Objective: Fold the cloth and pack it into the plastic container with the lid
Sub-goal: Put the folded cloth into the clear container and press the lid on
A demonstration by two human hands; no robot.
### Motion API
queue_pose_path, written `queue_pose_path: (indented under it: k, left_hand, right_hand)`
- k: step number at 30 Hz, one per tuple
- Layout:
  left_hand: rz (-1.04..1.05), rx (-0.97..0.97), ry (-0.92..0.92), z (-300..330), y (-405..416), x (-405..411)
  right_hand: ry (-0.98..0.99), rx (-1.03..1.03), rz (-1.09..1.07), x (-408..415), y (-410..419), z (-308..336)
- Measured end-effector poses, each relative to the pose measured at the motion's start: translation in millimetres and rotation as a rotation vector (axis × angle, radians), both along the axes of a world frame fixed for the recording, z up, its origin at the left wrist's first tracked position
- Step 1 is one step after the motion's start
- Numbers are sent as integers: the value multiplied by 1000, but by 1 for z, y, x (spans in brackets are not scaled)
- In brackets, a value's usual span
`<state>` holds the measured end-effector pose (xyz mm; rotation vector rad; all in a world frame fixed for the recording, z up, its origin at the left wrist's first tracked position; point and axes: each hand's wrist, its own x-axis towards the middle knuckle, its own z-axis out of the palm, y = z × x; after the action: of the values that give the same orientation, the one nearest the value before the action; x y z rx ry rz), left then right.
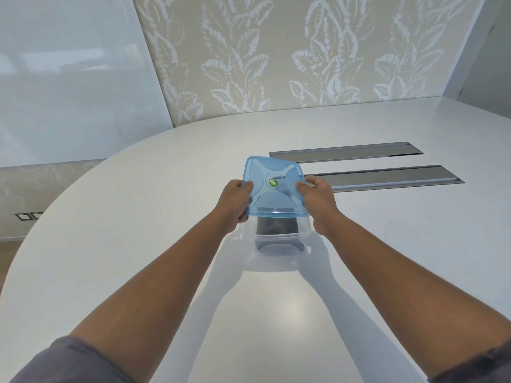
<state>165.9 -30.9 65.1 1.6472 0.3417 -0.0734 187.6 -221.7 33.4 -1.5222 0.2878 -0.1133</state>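
Blue lid (272,186) held over clear plastic container (276,240) on white counter (138,244), tilted so the near edge sits low over the container's front rim and the far edge rides high. Left hand (235,201) pinching the lid's left edge, thumb on top and fingers (244,217) curled beneath; right hand (318,201) clamped on the right edge the same way. Dark folded cloth (276,226) already inside the container, seen through the clear wall and below the raised lid. Container resting on the counter, just in front of two grey metal strips (359,164) set into the surface. Probably the closing step, with folding and packing apparently done.

Risks from here:
- Lid landing askew, because of its tilt; one side could catch the rim while the other stays proud, leaving no real seal.
- Cloth trapped under the rim if any part stands above the container's edge; hard to judge from this angle how high it sits.
- Container sliding on the smooth counter under downward pressure, since neither hand steadies it.
- Thin plastic flexing or popping back up if pressed at one corner only.

Writing: round green and white sticker (273,183) at the lid's centre, too small and blurred to read. No other brand or label legible.
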Motion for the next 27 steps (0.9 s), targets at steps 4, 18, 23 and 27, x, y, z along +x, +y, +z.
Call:
queue_pose_path:
  k: [4,18,23,27]
  left_hand:
    - [59,341,-112,-20,2,4]
    - [-15,678,-103,-23,1,1]
    - [-109,742,-103,-18,4,2]
    - [-177,849,-58,-16,5,6]
  right_hand:
    - [-17,-152,2,0,-1,-1]
    - [-16,-647,87,5,-10,-17]
    - [40,-794,129,9,-8,-18]
    - [71,-974,186,12,-9,-14]
